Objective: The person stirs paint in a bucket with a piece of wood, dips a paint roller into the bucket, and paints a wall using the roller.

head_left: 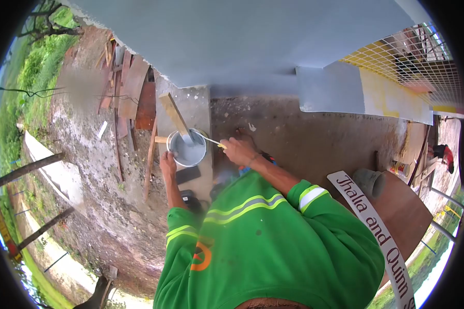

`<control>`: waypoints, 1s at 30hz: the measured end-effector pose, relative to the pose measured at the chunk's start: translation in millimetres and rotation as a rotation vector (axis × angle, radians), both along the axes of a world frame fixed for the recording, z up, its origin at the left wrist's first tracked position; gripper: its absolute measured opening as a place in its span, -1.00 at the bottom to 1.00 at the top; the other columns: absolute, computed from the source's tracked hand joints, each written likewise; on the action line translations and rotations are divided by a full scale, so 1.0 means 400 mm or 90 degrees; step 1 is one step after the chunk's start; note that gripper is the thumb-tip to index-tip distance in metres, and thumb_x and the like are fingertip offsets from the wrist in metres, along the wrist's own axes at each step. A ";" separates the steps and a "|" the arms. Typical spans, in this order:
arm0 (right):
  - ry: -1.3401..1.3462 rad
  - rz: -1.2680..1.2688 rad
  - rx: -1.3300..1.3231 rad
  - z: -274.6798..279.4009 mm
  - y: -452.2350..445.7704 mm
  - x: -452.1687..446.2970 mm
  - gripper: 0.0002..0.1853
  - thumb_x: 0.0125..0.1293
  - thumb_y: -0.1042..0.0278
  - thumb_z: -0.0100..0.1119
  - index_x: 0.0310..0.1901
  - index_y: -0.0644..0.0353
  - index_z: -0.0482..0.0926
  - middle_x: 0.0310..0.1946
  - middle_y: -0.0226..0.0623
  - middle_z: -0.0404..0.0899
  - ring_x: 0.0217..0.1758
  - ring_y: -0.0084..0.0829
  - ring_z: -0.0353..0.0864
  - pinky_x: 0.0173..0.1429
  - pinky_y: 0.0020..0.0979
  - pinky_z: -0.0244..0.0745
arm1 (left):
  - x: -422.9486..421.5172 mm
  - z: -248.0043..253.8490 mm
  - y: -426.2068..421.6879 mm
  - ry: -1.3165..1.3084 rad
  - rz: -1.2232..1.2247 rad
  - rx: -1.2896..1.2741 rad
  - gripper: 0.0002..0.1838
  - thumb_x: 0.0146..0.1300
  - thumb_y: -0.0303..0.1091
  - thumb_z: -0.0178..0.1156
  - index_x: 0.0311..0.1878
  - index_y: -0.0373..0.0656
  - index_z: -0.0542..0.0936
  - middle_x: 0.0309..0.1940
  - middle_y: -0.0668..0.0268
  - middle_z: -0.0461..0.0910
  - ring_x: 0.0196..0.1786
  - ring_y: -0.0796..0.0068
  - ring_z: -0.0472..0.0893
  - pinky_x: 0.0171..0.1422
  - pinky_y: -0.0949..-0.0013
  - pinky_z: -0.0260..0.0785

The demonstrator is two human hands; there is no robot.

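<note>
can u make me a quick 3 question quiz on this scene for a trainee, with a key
1. True or false: the left hand is raised far above the bucket.
2. Multiple choice: what colour is the bucket's contents? A) red B) grey C) black
3. Fill in: the ____ hand grips the end of the thin rod.

Key: 1. False, it is at the bucket's side. 2. B. 3. Right.

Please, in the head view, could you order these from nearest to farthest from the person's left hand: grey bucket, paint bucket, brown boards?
1. Paint bucket: at the left hand.
2. Brown boards: toward the upper left.
3. Grey bucket: far over on the right.
</note>
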State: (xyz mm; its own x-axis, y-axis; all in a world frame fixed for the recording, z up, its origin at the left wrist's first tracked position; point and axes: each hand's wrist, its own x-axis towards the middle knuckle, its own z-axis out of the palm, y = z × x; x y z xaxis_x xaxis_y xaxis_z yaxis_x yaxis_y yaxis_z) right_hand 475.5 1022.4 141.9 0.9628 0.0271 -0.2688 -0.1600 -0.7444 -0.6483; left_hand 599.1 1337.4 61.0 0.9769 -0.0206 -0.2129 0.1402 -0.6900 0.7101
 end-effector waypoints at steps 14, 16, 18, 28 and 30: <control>-0.019 -0.025 0.005 0.014 -0.001 -0.013 -0.77 0.33 0.34 0.05 -0.01 0.14 0.49 -0.19 0.00 0.59 -0.22 0.11 0.69 -0.16 0.09 0.58 | 0.395 0.271 -0.333 -0.244 -0.229 -0.069 -0.35 0.44 -0.09 0.18 0.47 -0.22 0.31 0.35 -0.11 0.44 0.39 -0.04 0.45 0.43 0.09 0.29; -0.024 -0.024 -0.011 0.005 0.004 -0.017 -0.77 0.32 0.35 0.06 -0.01 0.13 0.49 -0.20 -0.02 0.59 -0.23 0.09 0.69 -0.18 0.08 0.58 | 0.396 0.281 -0.353 -0.217 -0.315 -0.036 -0.39 0.40 -0.11 0.22 0.41 -0.19 0.36 0.29 -0.13 0.49 0.32 -0.11 0.50 0.36 0.07 0.34; -0.024 -0.027 -0.023 -0.002 0.006 -0.025 -0.78 0.33 0.36 0.05 -0.01 0.12 0.48 -0.21 -0.04 0.58 -0.24 0.08 0.69 -0.18 0.07 0.58 | 0.381 0.302 -0.346 -0.165 -0.277 0.018 -0.46 0.38 -0.12 0.24 0.31 -0.20 0.42 0.19 -0.13 0.54 0.22 -0.16 0.54 0.28 0.03 0.37; -0.038 -0.088 0.022 0.042 0.016 -0.071 -0.74 0.32 0.39 0.02 0.04 0.07 0.48 -0.21 -0.03 0.62 -0.16 0.17 0.66 -0.09 0.18 0.54 | 0.049 0.516 -0.098 -0.265 -0.045 0.106 -0.65 0.42 -0.23 0.22 0.09 -0.30 0.50 -0.07 -0.13 0.58 0.00 -0.14 0.60 0.07 0.02 0.41; -0.029 -0.076 0.038 0.072 0.019 -0.072 -0.67 0.29 0.37 0.05 0.10 0.06 0.48 -0.20 -0.02 0.64 -0.13 0.18 0.65 -0.06 0.17 0.54 | 0.010 0.554 -0.068 -0.270 0.006 0.088 -0.66 0.40 -0.26 0.25 0.08 -0.28 0.50 -0.11 -0.08 0.59 -0.03 -0.08 0.61 0.05 0.06 0.42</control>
